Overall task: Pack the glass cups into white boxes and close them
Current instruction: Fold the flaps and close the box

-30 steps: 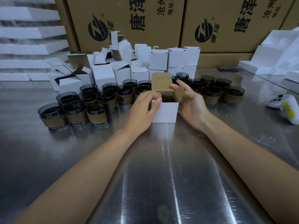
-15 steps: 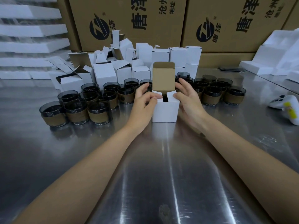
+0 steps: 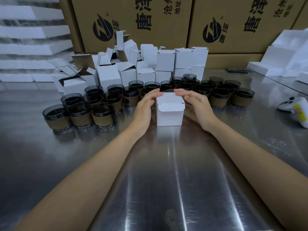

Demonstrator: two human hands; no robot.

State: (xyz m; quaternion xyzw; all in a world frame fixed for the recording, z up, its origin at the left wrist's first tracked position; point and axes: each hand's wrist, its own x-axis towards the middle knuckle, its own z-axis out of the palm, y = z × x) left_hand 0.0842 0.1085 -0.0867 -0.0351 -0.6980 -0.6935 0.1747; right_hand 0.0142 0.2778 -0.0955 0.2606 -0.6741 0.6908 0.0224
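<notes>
Box point(image 3: 169, 116): white, upright on the steel table point(image 3: 166, 177), at centre. Its lid point(image 3: 170, 97) is folded down flat. The tuck flap point(image 3: 171, 107) lies outside over the front face, not inserted.

Left hand point(image 3: 144, 106): at 9 o'clock of the box, fingers straight and together, tips against the lid's left edge. It grips nothing.

Right hand point(image 3: 197, 102): at 3 o'clock of the box, fingers extended, tips reaching over the lid's right edge. It grips nothing.

Cups point(image 3: 103, 116): dark glass with brown sleeves, upright, unpacked, in rows running from 9 o'clock round through 12 to 2 o'clock of the box. The nearest stand just behind both hands.

Spare boxes point(image 3: 109, 75): a white heap at 11 to 12 o'clock behind the cups, some shut, some with flaps up.

Cartons point(image 3: 133, 22): brown, printed, along the back at 12 o'clock.

Foam point(image 3: 281, 62): white pieces at 2 o'clock.

Controller point(image 3: 295, 109): white, on the table at 3 o'clock, well apart from the box.
</notes>
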